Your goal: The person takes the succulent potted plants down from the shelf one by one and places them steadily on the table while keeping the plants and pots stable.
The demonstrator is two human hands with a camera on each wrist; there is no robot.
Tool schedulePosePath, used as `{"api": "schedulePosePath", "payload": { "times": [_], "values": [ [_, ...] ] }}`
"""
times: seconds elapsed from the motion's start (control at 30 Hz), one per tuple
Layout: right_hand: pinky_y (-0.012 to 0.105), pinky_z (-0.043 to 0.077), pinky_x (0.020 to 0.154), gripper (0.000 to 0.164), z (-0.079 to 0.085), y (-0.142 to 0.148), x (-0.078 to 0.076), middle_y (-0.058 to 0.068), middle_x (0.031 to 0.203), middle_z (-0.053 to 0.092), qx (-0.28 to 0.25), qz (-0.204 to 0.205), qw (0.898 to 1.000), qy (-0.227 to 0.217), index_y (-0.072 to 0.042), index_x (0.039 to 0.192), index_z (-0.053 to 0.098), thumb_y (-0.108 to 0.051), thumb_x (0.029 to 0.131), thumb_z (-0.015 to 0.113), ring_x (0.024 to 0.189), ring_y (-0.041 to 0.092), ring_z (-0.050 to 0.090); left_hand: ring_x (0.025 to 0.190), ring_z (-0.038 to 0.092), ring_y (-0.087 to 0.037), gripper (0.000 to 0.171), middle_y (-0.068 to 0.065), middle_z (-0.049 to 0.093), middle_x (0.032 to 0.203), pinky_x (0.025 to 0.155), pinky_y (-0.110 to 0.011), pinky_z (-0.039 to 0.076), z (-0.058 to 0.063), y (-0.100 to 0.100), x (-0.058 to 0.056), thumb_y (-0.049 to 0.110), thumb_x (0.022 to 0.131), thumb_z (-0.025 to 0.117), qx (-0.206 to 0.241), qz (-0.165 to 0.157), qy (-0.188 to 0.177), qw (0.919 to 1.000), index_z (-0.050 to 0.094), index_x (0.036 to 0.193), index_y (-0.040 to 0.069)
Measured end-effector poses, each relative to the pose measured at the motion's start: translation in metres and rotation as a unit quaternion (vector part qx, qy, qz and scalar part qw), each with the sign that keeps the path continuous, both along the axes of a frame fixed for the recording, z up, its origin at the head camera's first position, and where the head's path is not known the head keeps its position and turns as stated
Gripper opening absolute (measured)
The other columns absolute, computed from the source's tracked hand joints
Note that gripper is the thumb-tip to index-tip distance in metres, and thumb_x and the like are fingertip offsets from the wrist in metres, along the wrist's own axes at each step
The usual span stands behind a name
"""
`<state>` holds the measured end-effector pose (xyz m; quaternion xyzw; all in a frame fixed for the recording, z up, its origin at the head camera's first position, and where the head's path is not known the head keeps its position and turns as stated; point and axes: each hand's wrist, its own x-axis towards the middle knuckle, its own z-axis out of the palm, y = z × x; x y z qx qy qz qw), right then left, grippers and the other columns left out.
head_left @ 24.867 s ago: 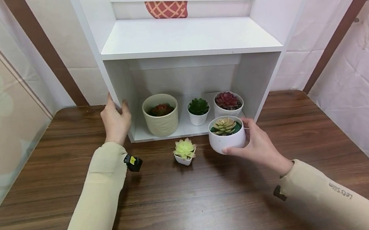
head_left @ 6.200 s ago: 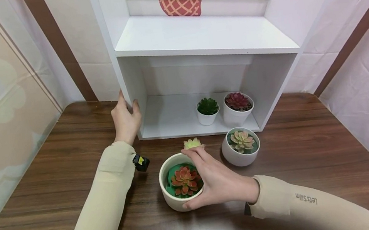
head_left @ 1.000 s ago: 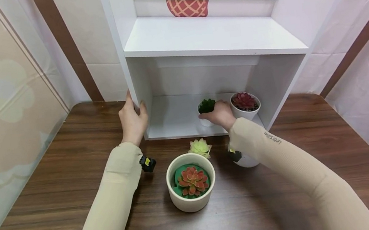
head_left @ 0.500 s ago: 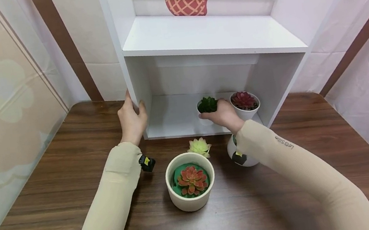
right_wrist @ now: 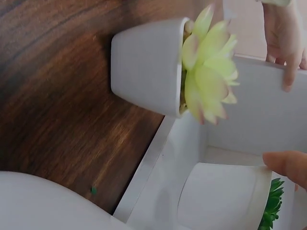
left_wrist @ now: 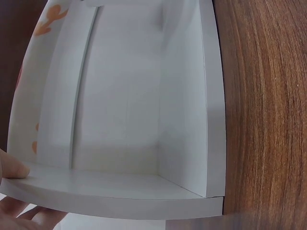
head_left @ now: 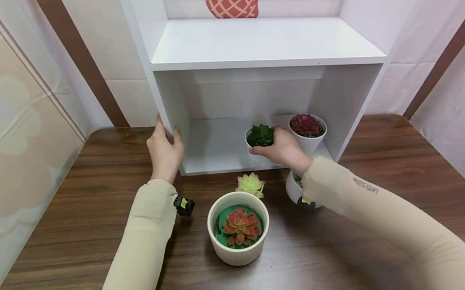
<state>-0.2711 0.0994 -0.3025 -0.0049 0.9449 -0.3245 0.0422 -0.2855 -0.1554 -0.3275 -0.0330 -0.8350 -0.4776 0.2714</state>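
Note:
My left hand (head_left: 165,151) grips the left side panel of the white shelf unit (head_left: 266,66), thumb inside and fingers outside; the left wrist view shows the thumb (left_wrist: 13,167) on the board. On the lower shelf my right hand (head_left: 283,147) pinches the rim of a small white pot (right_wrist: 223,196) holding a dark green succulent (head_left: 261,135). Whether this pot is off the board I cannot tell. To its right stands a white pot with a dark red succulent (head_left: 307,126). A large cream pot (head_left: 240,256) with an orange-red succulent (head_left: 242,227) stands on the table.
A small yellow-green succulent (head_left: 251,184) in a white pot stands before the shelf, behind the cream pot. A round white pot (head_left: 295,190) sits partly hidden under my right forearm. The wooden table (head_left: 319,270) carries everything; fabric walls stand behind.
Earlier, the round white pot went down onto the table and the cream pot came out of the shelf. Lately my right hand holds the green succulent's pot, which has shifted slightly left.

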Motion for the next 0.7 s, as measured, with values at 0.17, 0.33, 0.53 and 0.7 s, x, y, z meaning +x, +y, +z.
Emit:
{"api": "schedulePosePath", "payload": {
  "times": [0.17, 0.33, 0.53, 0.7],
  "values": [
    [0.043, 0.047, 0.090, 0.064, 0.003, 0.001, 0.007, 0.019, 0.116, 0.057, -0.002, 0.006, 1.000, 0.008, 0.003, 0.122, 0.050, -0.041, 0.081, 0.073, 0.104, 0.031, 0.055, 0.121, 0.053, -0.042, 0.045, -0.028, 0.054, 0.132, 0.097, -0.056, 0.044, 0.000, -0.001, 0.000, 0.006, 0.096, 0.050, 0.002, -0.001, 0.000, 1.0000, 0.041, 0.140, 0.000],
    [0.043, 0.047, 0.090, 0.064, 0.006, 0.002, 0.012, 0.018, 0.116, 0.057, -0.008, 0.005, 1.000, 0.013, 0.002, 0.122, 0.051, -0.040, 0.080, 0.073, 0.104, 0.030, 0.055, 0.122, 0.052, -0.041, 0.046, -0.028, 0.053, 0.133, 0.098, -0.055, 0.044, -0.001, 0.000, -0.001, 0.006, 0.096, 0.049, 0.001, -0.001, -0.003, 1.0000, 0.040, 0.141, 0.000],
    [0.044, 0.046, 0.094, 0.067, 0.007, 0.006, 0.018, 0.018, 0.120, 0.057, -0.019, 0.003, 1.000, 0.013, 0.001, 0.127, 0.049, -0.039, 0.079, 0.074, 0.109, 0.032, 0.055, 0.122, 0.052, -0.042, 0.047, -0.028, 0.053, 0.133, 0.098, -0.055, 0.044, -0.002, 0.000, -0.002, 0.006, 0.096, 0.050, -0.001, 0.002, 0.000, 1.0000, 0.040, 0.141, -0.001],
    [0.044, 0.046, 0.095, 0.070, 0.008, 0.010, 0.022, 0.019, 0.122, 0.055, -0.032, 0.010, 0.999, 0.009, 0.002, 0.130, 0.046, -0.038, 0.080, 0.074, 0.110, 0.031, 0.054, 0.122, 0.052, -0.042, 0.047, -0.028, 0.053, 0.133, 0.098, -0.056, 0.043, -0.002, 0.000, -0.002, 0.005, 0.096, 0.049, -0.001, -0.001, 0.001, 1.0000, 0.040, 0.141, -0.001]
  ]
}}
